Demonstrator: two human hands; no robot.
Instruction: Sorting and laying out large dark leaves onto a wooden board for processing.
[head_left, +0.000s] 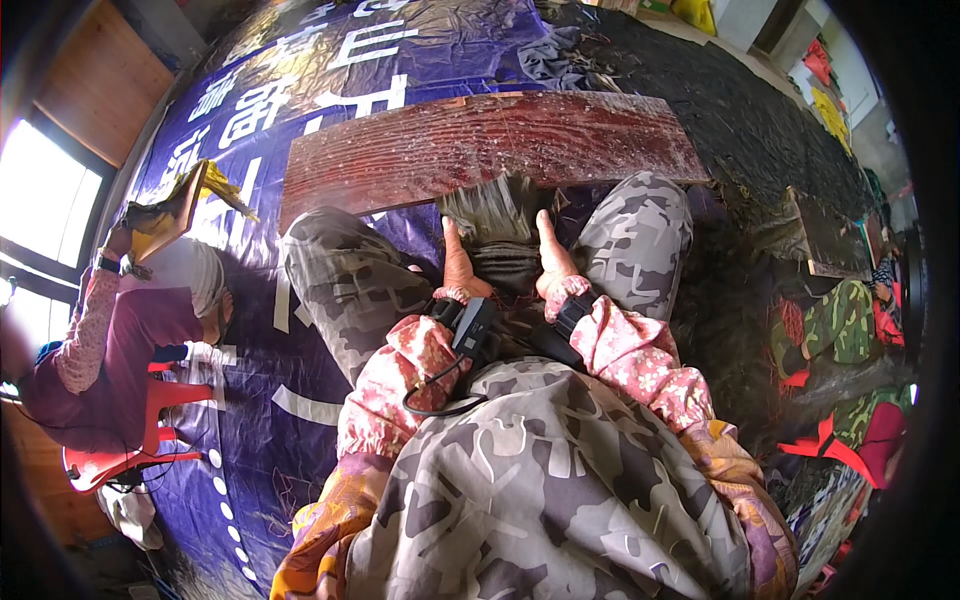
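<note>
Between my knees is a bundle of dark, flat fibrous strands (491, 210), its frayed grey-green end towards the wooden board and its lower part black and folded. The exact material cannot be told. My left hand (459, 262) lies flat along the bundle's left side, fingers straight and pointing away from me. Against the right side rests my right hand (553, 256), also straight-fingered, so the bundle is pressed between both palms. Just beyond the bundle, a worn red-brown wooden board (480, 150) lies crosswise. Dark straps circle both wrists, with a small device (474, 326) at the left one.
A blue printed tarp (247, 300) covers the floor at left. There a person on a red plastic stool (150, 420) holds a board (172, 214). Dark strands (675, 90) spread at upper right. Another person in camouflage trousers (840, 322) sits at right by a board (832, 236).
</note>
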